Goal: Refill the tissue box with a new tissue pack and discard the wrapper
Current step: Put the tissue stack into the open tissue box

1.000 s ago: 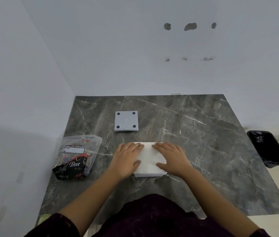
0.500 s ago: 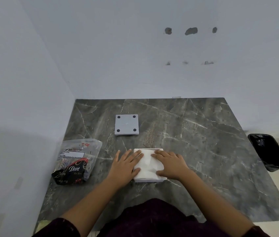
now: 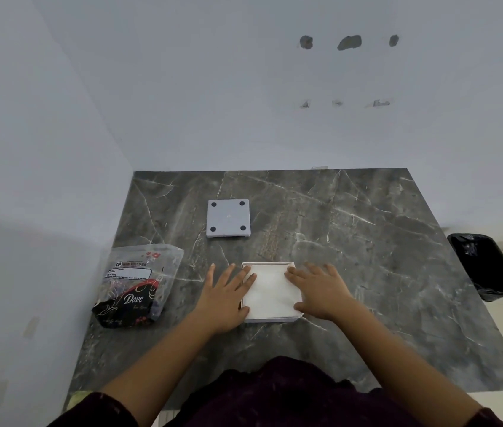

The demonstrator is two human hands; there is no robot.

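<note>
Now both hands, left hand point(image 3: 225, 298) and right hand point(image 3: 321, 292), lie spread flat on the tissue box point(image 3: 270, 317) edges; bare table point(image 3: 367, 272) rightward.

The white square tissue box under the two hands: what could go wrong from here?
1. The white square tissue box is open, its grey square base plate with four dark feet apart; lifted now, the white tissues might spill.
2. The clear plastic Dove-printed wrapper lies near the marble table's left edge, far from the black bin; it might be forgotten.
</note>
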